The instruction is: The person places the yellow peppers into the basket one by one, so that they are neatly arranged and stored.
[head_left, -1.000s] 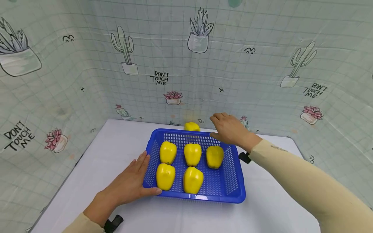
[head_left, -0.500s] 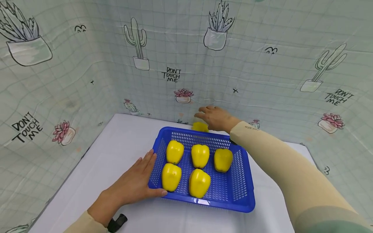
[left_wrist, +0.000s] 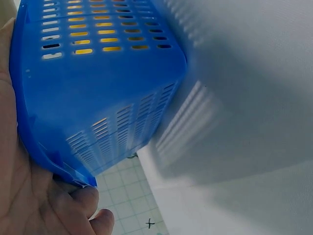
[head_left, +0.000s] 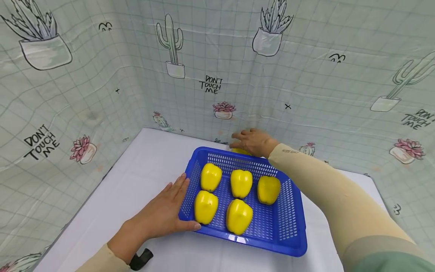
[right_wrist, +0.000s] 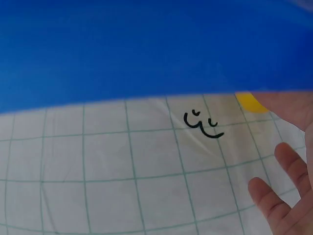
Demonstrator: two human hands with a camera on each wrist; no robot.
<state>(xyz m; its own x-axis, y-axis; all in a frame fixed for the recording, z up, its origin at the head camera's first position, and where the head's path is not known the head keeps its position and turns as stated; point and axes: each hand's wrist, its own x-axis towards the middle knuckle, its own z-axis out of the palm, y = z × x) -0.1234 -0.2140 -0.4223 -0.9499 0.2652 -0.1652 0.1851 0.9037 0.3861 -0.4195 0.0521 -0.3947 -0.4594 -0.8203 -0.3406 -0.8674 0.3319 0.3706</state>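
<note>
A blue plastic basket (head_left: 295,226) holds several yellow bell peppers (head_left: 241,183), standing apart or nearly touching in two rows. My left hand (head_left: 159,211) rests at its near left corner, fingers extended along the left rim and thumb on the front rim. In the left wrist view, fingertips touch the basket's edge (left_wrist: 98,88). Behind the far rim, my right hand (head_left: 254,142) reaches down over another yellow bell pepper (head_left: 240,151), mostly hidden by hand and basket. The right wrist view shows spread fingers, with a sliver of that pepper (right_wrist: 253,104) beside the thumb.
A white cloth-covered table (head_left: 156,151) lies under the basket. Patterned grid fabric (head_left: 238,71) hangs close behind and at the sides, just beyond the pepper at the back. The basket's far wall lies between the right forearm and the table.
My right hand has moved left and down from above the basket's far right rim onto the pepper behind it. The left hand stays on the basket. The head view has shifted slightly.
</note>
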